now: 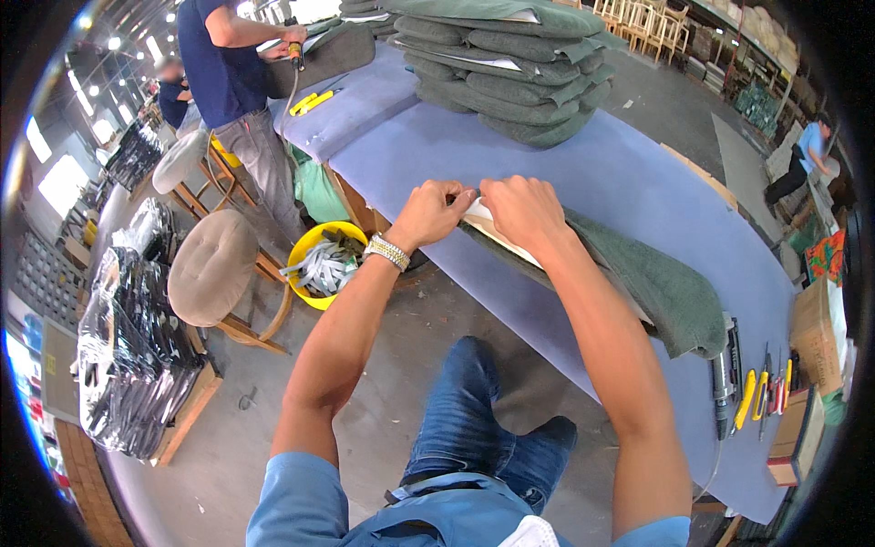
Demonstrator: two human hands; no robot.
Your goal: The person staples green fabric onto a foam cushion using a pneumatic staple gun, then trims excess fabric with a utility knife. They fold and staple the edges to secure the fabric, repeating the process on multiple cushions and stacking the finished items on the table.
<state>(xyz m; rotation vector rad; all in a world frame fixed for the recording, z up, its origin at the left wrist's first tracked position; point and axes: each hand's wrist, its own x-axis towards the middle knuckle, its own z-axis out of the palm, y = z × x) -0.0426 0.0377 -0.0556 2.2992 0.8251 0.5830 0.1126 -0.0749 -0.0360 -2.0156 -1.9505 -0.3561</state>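
Observation:
A dark green fabric-covered panel (638,273) with a pale underside lies along the near edge of the blue-covered table (401,155). At its far left end, my left hand (430,211) is closed in a pinch on the fabric edge, and a metal watch (389,252) circles that wrist. My right hand (524,214) is right beside it, fingers curled down over the same end of the green fabric. The fingertips almost meet, and the exact grip is partly hidden. My right forearm crosses over the panel's middle.
A tall stack of green padded pieces (519,68) stands at the table's back. A staple gun (723,383) and yellow cutters (746,398) lie at right. Left are a yellow bucket (301,290) of fabric strips and a stool (214,264). A co-worker (214,64) holds a tool.

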